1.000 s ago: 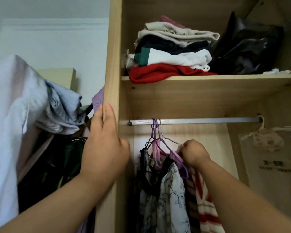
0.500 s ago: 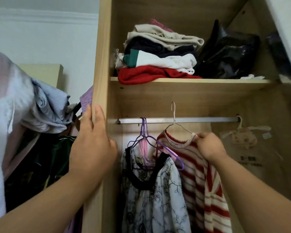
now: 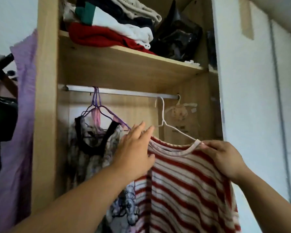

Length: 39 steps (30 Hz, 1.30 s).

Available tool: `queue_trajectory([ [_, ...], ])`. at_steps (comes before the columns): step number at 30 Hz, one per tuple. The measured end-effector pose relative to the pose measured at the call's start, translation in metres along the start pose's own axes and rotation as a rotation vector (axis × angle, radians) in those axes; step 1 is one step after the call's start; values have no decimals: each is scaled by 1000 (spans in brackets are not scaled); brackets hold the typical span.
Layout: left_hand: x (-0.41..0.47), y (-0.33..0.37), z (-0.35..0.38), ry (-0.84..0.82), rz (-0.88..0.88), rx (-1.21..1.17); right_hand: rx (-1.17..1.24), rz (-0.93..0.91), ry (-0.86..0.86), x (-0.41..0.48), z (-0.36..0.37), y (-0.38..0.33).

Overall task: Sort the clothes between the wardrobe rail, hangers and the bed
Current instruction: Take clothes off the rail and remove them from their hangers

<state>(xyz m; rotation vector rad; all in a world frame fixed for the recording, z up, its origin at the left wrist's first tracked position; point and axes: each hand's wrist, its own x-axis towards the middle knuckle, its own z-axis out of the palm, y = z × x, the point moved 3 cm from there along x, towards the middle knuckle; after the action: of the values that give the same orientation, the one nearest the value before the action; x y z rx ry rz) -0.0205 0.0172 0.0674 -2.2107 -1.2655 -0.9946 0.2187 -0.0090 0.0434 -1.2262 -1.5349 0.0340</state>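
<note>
A red-and-white striped top [image 3: 188, 182] hangs on a white wire hanger [image 3: 168, 126], whose hook is just below the metal rail [image 3: 124, 92]. My right hand [image 3: 223, 158] pinches the top's collar and right shoulder. My left hand [image 3: 136, 152] rests with straight fingers on the top's left shoulder. To the left on the rail, purple hangers [image 3: 97, 108] carry a black-trimmed floral dress [image 3: 94, 153].
The shelf [image 3: 124, 63] above the rail holds folded clothes [image 3: 111, 24] and a black bag [image 3: 178, 39]. A small sachet [image 3: 176, 111] hangs at the rail's right end. A purple garment [image 3: 22, 115] hangs outside the wardrobe's left panel. A white door [image 3: 252, 98] stands at the right.
My left hand left the wardrobe's side panel and came onto the striped top's left shoulder. My right hand carried the top and its hanger down and right, with the hook now off the rail.
</note>
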Motion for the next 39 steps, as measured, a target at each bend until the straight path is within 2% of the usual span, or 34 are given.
queue_trajectory([
  [4, -14, 14, 59, -94, -6, -282, -74, 78, -25, -68, -29, 1],
  [7, -35, 15, 96, -150, -50, -366, -130, 199, -17, -125, -47, -7],
  [9, -51, 18, 110, -104, -14, -397, -142, 275, 12, -165, -57, -22],
  [14, -101, 30, 125, -133, 117, -646, -250, 496, 221, -273, -63, -63],
  [19, -170, 53, 121, -243, 343, -829, -598, 749, 359, -378, -47, -80],
  [23, -225, 86, 117, -306, 558, -925, -828, 1066, 413, -470, -32, -100],
  [28, -301, 136, 108, -419, 795, -936, -774, 1346, 510, -583, -9, -141],
  [31, -353, 174, 92, -551, 940, -987, -704, 1490, 602, -655, 2, -166],
  [39, -511, 292, 22, -820, 1264, -1081, -649, 1732, 1028, -821, 2, -275],
])
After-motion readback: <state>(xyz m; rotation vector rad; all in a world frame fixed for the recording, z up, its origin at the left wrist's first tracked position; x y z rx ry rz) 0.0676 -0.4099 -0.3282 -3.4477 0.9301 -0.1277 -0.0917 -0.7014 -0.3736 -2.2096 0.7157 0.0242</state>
